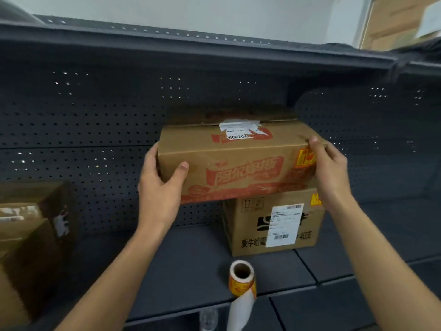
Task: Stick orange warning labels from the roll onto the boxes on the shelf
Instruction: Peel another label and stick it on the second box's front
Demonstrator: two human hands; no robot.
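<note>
A brown cardboard box with red print (236,161) sits on top of a smaller brown box (253,230) on the dark shelf (191,263). My left hand (160,185) grips the upper box at its left end, thumb on the front face. My right hand (330,168) holds its right end, thumb on the top edge. An orange label (304,158) is stuck at the front right of the upper box, partly behind my right hand. Another orange label (315,199) shows on the lower box's top right corner. The label roll (242,280) stands at the shelf's front edge, its white backing strip hanging down.
More brown boxes (28,235) stand at the left end of the shelf. A perforated dark back panel (95,139) closes the shelf behind, and an upper shelf (191,48) runs overhead. A pale wall and a wooden door frame show at the top right.
</note>
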